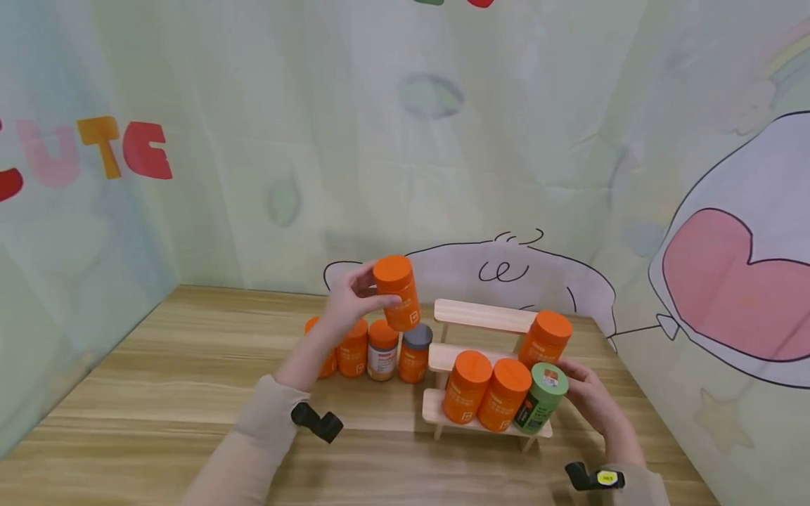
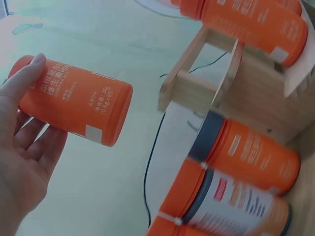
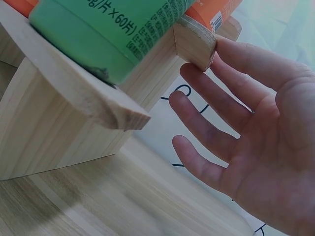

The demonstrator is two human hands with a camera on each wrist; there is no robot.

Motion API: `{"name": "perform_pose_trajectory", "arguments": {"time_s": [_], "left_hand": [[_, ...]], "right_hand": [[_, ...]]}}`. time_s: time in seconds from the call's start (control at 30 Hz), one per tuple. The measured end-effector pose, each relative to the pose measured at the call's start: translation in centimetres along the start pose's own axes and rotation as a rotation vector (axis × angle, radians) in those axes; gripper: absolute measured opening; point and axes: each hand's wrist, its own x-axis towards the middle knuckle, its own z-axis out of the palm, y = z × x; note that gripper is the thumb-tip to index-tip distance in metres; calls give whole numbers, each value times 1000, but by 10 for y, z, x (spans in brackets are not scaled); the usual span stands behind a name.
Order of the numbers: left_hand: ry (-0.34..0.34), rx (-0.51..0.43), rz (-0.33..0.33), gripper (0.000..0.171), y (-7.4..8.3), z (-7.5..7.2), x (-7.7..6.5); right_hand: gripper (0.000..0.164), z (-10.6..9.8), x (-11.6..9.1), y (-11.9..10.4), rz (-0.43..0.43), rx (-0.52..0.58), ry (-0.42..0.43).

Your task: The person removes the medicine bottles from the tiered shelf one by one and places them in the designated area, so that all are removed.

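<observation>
My left hand [image 1: 354, 295] grips an orange jar [image 1: 400, 299] with an orange lid, thumb on one side and fingers round the other. The jar is tilted in the air above the table jars. At the right end of a three-tier wooden rack [image 1: 484, 315], my right hand [image 1: 591, 397] pinches a tier's end between thumb and index finger, its other fingers spread. A green jar [image 1: 541, 399] and two orange jars [image 1: 467, 388] stand on the lowest tier. Another orange jar [image 1: 548, 336] is on the middle tier, its base hidden.
Left of the rack, several jars stand in a row on the wooden table [image 1: 158, 393]: orange-lidded jars [image 1: 352, 349], a white-labelled jar [image 1: 382, 355] and a dark-lidded jar [image 1: 415, 357]. A printed cloth [image 1: 380, 154] hangs behind the table.
</observation>
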Motion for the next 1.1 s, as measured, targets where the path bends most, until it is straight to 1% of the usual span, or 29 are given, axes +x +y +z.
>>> {"name": "perform_pose_trajectory", "arguments": {"time_s": [0.13, 0.2, 0.4, 0.47, 0.53, 0.67, 0.87, 1.0, 1.1], "left_hand": [[81, -20, 4, 56, -2, -23, -5], [126, -26, -5, 56, -3, -35, -8], [271, -23, -10, 54, -5, -72, -19], [304, -36, -10, 52, -5, -83, -23], [319, -50, -14, 50, -6, -93, -27], [335, -31, -39, 51, -9, -108, -36], [350, 71, -107, 63, -17, -124, -47], [340, 164, -179, 70, -23, -133, -53], [317, 231, -256, 76, -27, -137, -57]], "right_hand": [[45, 0, 0, 0, 0, -2, 5], [45, 1, 0, 0, 2, -4, 10], [44, 2, 0, 0, 14, -5, 22], [44, 2, 0, 0, 14, -2, 25], [45, 1, 0, 1, 4, 0, 15], [46, 0, -1, 1, -18, 11, 0], [47, -1, 0, 2, -38, 17, -13], [47, 0, 1, 2, -43, 19, -19], [48, 0, 1, 3, -51, 21, -21]]}}
